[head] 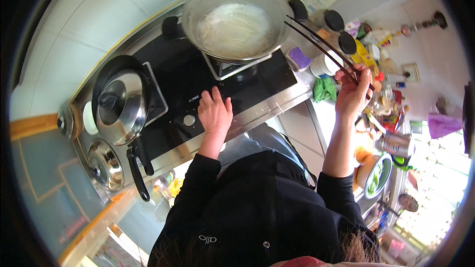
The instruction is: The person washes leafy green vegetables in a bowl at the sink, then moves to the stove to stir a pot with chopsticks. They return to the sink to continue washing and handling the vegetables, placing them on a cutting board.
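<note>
My left hand [214,113] is over the front of the black glass gas hob [256,81], just right of a round silver knob [189,120]. Its fingers are apart, and what lies directly beneath the palm is hidden. Raised at the right, my right hand [352,87] grips a pair of long dark chopsticks [319,42]. Their tips reach toward the right rim of a wide steel pot [191,26] with black handles. Pale noodles [235,29] lie in cloudy liquid inside it. The pot stands on the hob's right burner.
On the left burner sits a black frying pan [128,59] with a steel pan [130,126] on top, handles jutting frontward. A domed steel lid [107,163] lies beside them. Right of the hob are black-lidded jars [334,20], a purple sponge [300,58], a green cloth [324,89] and a basin of greens [387,174].
</note>
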### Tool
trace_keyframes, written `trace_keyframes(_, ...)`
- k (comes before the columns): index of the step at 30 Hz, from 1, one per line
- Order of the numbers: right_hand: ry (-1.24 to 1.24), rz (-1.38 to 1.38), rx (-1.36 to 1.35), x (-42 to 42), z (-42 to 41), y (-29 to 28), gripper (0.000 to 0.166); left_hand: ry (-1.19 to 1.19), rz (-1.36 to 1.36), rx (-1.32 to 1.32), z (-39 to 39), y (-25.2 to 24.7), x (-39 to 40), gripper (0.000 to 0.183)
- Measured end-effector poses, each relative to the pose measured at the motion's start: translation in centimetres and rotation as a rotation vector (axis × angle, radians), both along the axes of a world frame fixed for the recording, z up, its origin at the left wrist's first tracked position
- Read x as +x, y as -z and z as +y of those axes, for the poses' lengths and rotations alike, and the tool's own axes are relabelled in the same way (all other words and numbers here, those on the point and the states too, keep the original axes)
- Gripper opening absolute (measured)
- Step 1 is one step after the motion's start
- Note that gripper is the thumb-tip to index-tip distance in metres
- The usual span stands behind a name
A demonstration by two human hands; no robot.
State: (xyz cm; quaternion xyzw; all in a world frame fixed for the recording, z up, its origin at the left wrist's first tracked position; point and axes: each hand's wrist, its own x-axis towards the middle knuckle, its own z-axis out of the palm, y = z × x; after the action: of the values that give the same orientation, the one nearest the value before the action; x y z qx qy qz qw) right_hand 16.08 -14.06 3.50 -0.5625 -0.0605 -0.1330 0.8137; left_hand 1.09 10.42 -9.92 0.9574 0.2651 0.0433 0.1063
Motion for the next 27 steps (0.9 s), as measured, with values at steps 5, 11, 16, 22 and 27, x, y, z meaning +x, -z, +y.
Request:
trace_keyframes(5, 0.214, 0.011, -0.083, -6.1, -5.6, 0.5, 0.029, 0.344, 0.062, -0.204, -5.5, 0.8, 1.9, 0.042)
trace_keyframes(11, 0.547, 0.108, -0.060, -15.6, -15.4, 2.2, 0.029, 0.732, 0.127, -0.231, -12.7, 1.6, 0.8, 0.035)
trace_keyframes(16, 0.895, 0.102, -0.212, -22.8, -23.0, 4.2, 0.018, 0.862, 0.318, -0.172, -18.3, -0.1, 1.2, 0.043)
trace_keyframes(22, 0.807, -0.020, -1.413, -24.1, -32.1, 8.3, 0.016, 0.964, 0.196, -0.122, -27.4, -0.3, -1.2, 0.040)
trace_keyframes(27, 0.571, 0.122, -1.455, -22.0, -37.8, 12.5, 0.013, 0.901, 0.260, -0.155, -34.5, -1.6, -4.4, 0.040)
